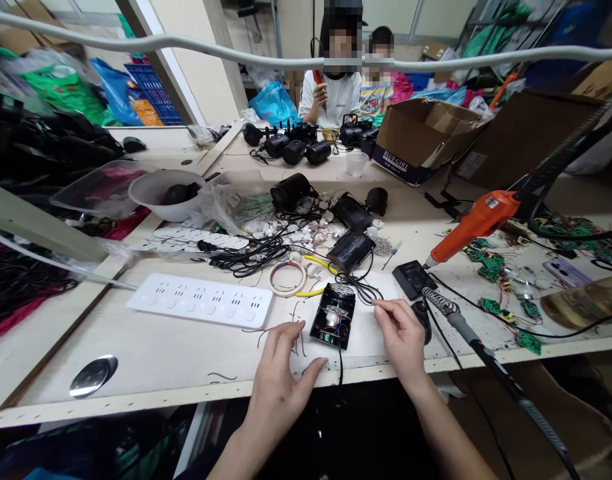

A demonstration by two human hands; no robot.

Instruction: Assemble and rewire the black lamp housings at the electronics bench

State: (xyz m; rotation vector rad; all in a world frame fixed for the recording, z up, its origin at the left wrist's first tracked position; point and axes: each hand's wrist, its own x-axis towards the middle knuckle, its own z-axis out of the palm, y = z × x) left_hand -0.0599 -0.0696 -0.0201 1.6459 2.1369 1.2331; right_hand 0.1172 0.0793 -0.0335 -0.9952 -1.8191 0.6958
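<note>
An opened black plastic housing lies on the bench between my hands, with a clear round part, thin coloured wires and a small board inside. A black cable runs from its near end over the bench edge. To its left is my left hand, thumb and fingers spread, holding nothing and apart from the housing. My right hand is to the right of the housing, near loops of black cable. Its fingertips are drawn together in a pinch; whatever is between them is too small to make out.
A white power strip lies left. An orange electric screwdriver hangs at right, above a soldering iron in its coil holder. Behind are a tape roll, black housings and a carton. Two people sit opposite.
</note>
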